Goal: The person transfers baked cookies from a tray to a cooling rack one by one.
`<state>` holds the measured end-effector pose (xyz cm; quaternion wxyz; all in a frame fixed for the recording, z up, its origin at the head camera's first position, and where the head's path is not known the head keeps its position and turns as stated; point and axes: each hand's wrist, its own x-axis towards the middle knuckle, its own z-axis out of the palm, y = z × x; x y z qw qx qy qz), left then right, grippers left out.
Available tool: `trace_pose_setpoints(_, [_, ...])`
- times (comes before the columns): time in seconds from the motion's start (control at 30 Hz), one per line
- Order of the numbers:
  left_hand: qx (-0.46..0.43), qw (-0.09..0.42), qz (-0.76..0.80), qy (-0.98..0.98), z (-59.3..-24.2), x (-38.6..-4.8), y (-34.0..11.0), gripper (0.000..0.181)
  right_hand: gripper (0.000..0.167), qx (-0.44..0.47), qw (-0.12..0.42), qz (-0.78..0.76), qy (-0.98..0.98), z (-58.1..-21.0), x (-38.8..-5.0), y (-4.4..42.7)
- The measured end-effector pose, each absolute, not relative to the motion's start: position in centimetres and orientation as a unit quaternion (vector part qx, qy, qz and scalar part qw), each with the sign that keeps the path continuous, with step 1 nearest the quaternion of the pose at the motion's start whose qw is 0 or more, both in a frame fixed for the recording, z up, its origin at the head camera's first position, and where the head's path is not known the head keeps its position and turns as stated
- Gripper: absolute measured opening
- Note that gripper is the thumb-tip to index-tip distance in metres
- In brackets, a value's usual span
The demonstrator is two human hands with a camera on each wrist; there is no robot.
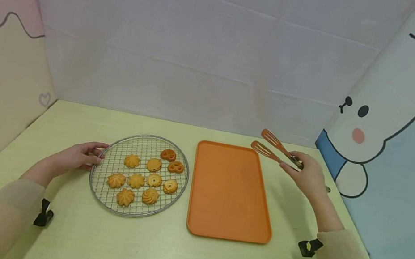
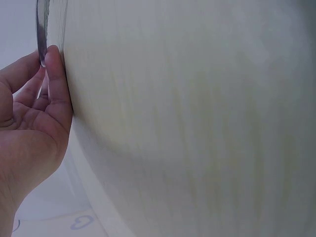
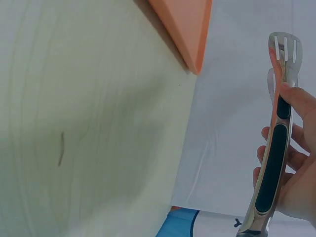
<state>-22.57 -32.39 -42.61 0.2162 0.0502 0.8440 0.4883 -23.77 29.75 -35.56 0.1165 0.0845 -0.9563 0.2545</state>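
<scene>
Toward the left of the head view, my left hand (image 1: 78, 156) holds the edge of a round wire rack (image 1: 132, 215). The left wrist view shows the thumb and fingers pinching its metal rim (image 2: 42, 34). Several cookies lie on the mesh, among them flower-shaped cookies (image 1: 116, 180), a swirled cookie (image 1: 150, 196) and two pretzel-shaped cookies (image 1: 168, 155). My right hand (image 1: 309, 175) grips a pair of tongs (image 1: 279, 146) with slotted ends. The tongs' tips are spread apart with nothing between them, above the far right corner of an orange tray (image 1: 232, 192).
The tray lies flat on a pale wooden table (image 1: 155, 252), to the right of the rack. A white wall (image 1: 185, 62) stands behind the table. Cartoon-printed panels flank it, with a rabbit panel (image 1: 414, 189) on the right.
</scene>
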Motion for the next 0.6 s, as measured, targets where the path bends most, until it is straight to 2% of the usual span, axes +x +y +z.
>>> trace_pose_setpoints(0.4, [0.049, 0.217, 0.492, 0.842, -42.6, -22.5, -32.3, 0.064, 0.051, 0.050, 0.108, 0.248, -0.961, -39.1, -25.0, 31.9])
trace_pose_setpoints(0.6, [0.048, 0.216, 0.492, 0.842, -42.5, -22.5, -32.3, 0.064, 0.053, 0.031, 0.079, 0.245, -0.966, -40.8, -25.5, 32.9])
